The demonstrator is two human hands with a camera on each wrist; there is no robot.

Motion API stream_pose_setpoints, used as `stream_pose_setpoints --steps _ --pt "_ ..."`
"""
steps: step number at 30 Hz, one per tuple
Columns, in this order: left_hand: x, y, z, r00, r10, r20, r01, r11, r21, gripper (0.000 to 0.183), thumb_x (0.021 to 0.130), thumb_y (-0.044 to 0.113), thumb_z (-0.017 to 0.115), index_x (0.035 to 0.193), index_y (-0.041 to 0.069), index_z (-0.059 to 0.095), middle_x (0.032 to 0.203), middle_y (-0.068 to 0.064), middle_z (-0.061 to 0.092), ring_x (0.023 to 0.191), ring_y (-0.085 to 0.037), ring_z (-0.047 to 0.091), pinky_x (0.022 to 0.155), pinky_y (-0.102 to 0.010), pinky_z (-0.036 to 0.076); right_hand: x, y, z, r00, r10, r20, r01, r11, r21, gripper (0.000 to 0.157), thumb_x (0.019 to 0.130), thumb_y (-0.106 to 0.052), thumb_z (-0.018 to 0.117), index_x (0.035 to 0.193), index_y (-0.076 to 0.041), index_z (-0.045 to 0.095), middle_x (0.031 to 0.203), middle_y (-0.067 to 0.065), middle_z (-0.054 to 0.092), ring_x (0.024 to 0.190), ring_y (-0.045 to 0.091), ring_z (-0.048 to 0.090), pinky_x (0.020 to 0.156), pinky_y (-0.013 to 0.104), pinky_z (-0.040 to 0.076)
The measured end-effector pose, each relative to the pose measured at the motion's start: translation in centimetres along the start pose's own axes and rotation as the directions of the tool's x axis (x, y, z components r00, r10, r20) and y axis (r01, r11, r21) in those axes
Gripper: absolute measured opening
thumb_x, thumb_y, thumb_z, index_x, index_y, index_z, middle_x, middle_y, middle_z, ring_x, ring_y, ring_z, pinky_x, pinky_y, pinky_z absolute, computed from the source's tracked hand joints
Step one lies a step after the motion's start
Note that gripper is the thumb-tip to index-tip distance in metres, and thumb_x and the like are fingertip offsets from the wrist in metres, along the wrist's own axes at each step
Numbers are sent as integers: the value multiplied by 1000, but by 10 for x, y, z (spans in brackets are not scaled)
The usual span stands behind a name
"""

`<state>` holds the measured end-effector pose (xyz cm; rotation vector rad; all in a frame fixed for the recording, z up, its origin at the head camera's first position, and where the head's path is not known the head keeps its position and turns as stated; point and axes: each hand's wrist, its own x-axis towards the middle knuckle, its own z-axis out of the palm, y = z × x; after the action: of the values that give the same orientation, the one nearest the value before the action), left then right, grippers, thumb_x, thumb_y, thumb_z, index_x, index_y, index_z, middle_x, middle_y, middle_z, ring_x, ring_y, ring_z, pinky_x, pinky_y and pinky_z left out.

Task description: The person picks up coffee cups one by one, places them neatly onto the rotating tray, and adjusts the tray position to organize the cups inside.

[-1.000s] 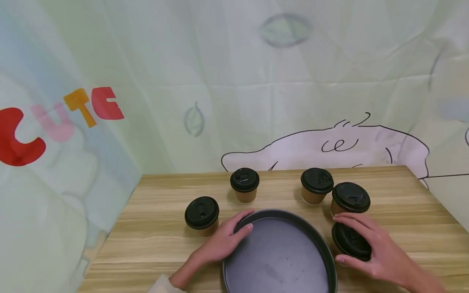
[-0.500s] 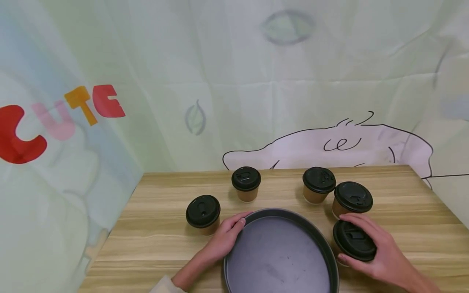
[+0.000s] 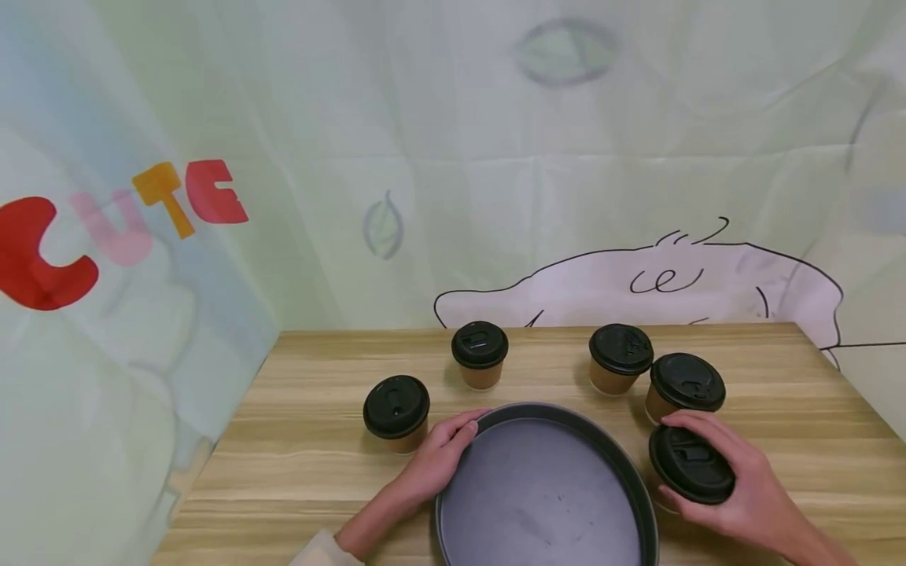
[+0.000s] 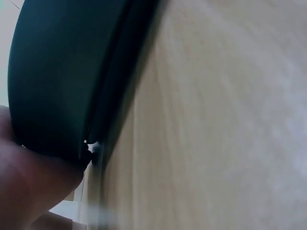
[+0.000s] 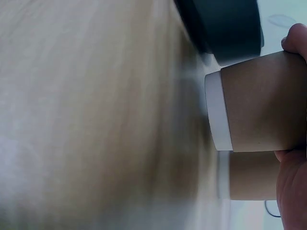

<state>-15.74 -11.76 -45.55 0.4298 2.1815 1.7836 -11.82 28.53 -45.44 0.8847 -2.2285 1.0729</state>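
A round dark baking pan (image 3: 541, 495) lies at the front of the wooden table. At its left rim my left hand (image 3: 433, 464) grips it, thumb along the edge. The pan's dark side wall (image 4: 57, 76) fills the upper left of the left wrist view. Just right of the pan, my right hand (image 3: 743, 491) holds a brown paper cup with a black lid (image 3: 691, 464), thumb and fingers around it. In the right wrist view the cup's brown side (image 5: 264, 103) and pale base show, slightly tilted; whether it touches the table I cannot tell.
Behind the held cup stands another lidded cup (image 3: 685, 385), close to a further cup (image 3: 620, 354). Two more lidded cups stand left of these, one at the back (image 3: 480, 354) and one beside my left hand (image 3: 396, 413). A printed curtain (image 3: 425, 157) hangs behind the table (image 3: 297, 440).
My left thumb has drawn back from inside the pan to its rim. My right fingers have closed around the cup, which sits slightly more upright. The whole view has shifted a little.
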Motion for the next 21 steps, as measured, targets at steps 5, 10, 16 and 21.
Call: stream_pose_setpoints --steps 5,10,16,21 --pt "0 0 0 1000 -2 4 2 1000 -6 43 113 16 39 150 -1 52 152 -14 54 146 -30 42 121 -53 29 13 -11 -8 1000 -14 1 14 1000 11 96 40 5 96 130 5 64 128 15 63 123 11 56 106 16 38" --pt "0 0 1 1000 -4 5 4 1000 -8 43 113 17 39 150 -1 52 151 -14 54 146 -30 42 121 -52 30 38 -30 -14 999 -51 8 51 999 17 92 41 6 94 128 5 64 125 17 62 124 12 54 106 16 38" --pt "0 1 0 1000 -16 1 16 1000 -2 43 113 17 39 150 1 53 150 -13 56 145 -29 44 121 -52 31 69 -47 -6 993 -114 34 112 993 42 88 47 -3 96 129 1 66 126 13 64 122 14 55 104 17 39" --pt "0 1 1 1000 -17 -3 17 1000 4 43 113 17 39 150 1 53 150 -13 56 144 -29 44 121 -52 31 96 -70 13 976 -205 79 192 970 150 83 53 -8 96 130 -3 66 124 11 65 115 17 58 99 19 43"
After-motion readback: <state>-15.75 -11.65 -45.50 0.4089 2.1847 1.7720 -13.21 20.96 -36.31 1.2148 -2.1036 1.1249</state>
